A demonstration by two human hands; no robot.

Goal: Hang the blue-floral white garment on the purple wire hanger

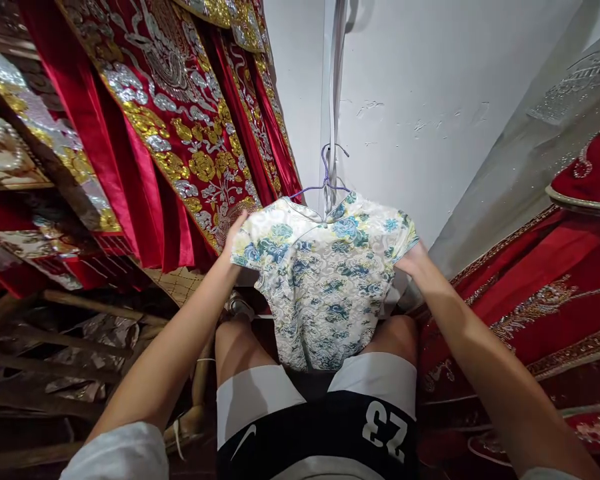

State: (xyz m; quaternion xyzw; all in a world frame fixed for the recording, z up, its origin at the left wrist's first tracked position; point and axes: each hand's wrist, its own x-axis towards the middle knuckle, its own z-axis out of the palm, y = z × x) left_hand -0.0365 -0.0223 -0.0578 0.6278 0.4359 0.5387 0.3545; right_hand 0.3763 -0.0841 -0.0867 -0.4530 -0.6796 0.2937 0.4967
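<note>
A white short-sleeved blouse (330, 287) with blue and green flowers hangs on a thin purple hanger (326, 187), its front facing me. My left hand (236, 237) grips the sleeve at the left, with fingertips showing by the shoulder. At the opposite side, my right hand (412, 260) holds the other sleeve, and its fingers are mostly hidden by the cloth. Between them the blouse is spread wide, and its hem reaches down between my knees. The hanger's hook is up against a pale strap (333, 80).
Red garments with gold and silver embroidery (200, 153) hang close at the left. More red beaded garments (535, 300) are on the right, some under clear plastic. A white wall (405, 87) stands ahead. Wooden poles (80, 353) lie low at the left.
</note>
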